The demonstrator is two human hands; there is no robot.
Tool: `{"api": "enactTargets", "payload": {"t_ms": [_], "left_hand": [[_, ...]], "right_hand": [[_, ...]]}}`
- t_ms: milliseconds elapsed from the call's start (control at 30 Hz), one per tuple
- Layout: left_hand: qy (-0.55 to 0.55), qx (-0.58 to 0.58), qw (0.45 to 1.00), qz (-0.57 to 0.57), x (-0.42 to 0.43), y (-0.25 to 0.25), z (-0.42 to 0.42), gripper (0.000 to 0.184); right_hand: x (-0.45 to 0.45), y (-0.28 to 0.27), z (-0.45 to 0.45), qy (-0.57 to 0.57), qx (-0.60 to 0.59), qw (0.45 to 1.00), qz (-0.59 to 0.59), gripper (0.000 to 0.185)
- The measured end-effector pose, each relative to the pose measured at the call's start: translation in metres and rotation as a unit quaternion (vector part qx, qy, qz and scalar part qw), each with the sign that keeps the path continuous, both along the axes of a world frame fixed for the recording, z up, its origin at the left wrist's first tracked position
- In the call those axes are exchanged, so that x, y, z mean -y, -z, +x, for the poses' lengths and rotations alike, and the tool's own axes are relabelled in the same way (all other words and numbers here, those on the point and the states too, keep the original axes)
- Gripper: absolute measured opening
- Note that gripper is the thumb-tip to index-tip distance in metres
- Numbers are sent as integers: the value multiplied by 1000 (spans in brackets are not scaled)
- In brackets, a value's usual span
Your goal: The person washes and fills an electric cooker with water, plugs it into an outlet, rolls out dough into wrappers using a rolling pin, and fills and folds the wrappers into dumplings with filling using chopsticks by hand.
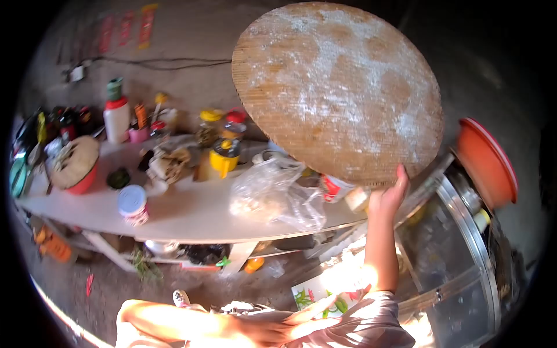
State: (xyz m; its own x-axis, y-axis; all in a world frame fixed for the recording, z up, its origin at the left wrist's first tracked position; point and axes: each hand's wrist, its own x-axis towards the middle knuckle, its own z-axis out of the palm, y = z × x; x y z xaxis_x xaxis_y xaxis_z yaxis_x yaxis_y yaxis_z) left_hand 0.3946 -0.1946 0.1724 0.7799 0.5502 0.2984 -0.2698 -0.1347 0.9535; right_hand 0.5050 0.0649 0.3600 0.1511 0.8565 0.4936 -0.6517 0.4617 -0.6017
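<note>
My right hand (387, 196) grips the lower edge of a round, ribbed tray (325, 87), its thumb lying over the near face. White powder dusts that face in patches, and the tray is tilted up high above the table. My left hand (278, 329) is low in front of my body with its fingers stretched out beside my right sleeve (365, 322). Nothing shows in the left hand. Below the tray, a clear plastic bag (272, 194) with pale contents lies on the table (191, 214).
Several jars and bottles (118, 119) line the back of the table. A lidded tub (133, 204) stands near its front edge. To the right are an orange-red basin (486, 162) and a metal-framed glass cabinet (464, 290). Electric cables (168, 60) run along the wall.
</note>
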Motion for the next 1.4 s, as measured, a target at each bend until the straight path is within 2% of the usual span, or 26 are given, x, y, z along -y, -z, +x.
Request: {"api": "enactTargets", "payload": {"t_ms": [100,167,233,300,367,433,700,900,1033,1100,1167,1233,1267,1333,1400], "left_hand": [[-39,15,999,4,24,-4,-9,74],[-69,32,997,21,39,-7,-14,74],[-105,50,992,39,53,-13,-21,75],[-149,56,986,53,72,-16,-38,75],[-179,62,980,59,97,-17,-67,75],[-208,64,974,63,129,-16,-100,75],[-266,68,958,83,261,-25,-215,77],[-280,80,951,99,324,-37,-284,77],[-291,85,948,99,342,-40,-322,78],[-298,89,945,97,348,-40,-342,78],[-310,84,942,93,353,-42,-368,79],[-312,53,948,42,353,-43,-384,89],[-297,62,953,30,346,-44,-394,95],[-282,68,957,28,335,-47,-411,96],[-270,69,960,28,328,-50,-428,97]], "right_hand": [[19,40,-27,-74,23,995,-58,45],[31,66,-44,-84,51,983,-152,46],[45,88,-54,-120,79,972,-183,45],[62,111,-62,-132,149,961,-190,44],[60,151,-66,-227,131,960,-99,44],[86,169,-89,-240,124,959,-85,44],[214,182,-191,-226,119,957,-139,43],[272,174,-264,-229,113,953,-166,43],[277,177,-297,-233,101,950,-182,43],[263,194,-309,-230,126,954,-146,42],[278,187,-330,-196,142,959,-150,42],[299,171,-356,-158,182,958,-153,41],[276,178,-363,-229,92,934,-257,39],[260,186,-382,-229,122,940,-220,38],[250,191,-398,-266,95,941,-186,39]]}}
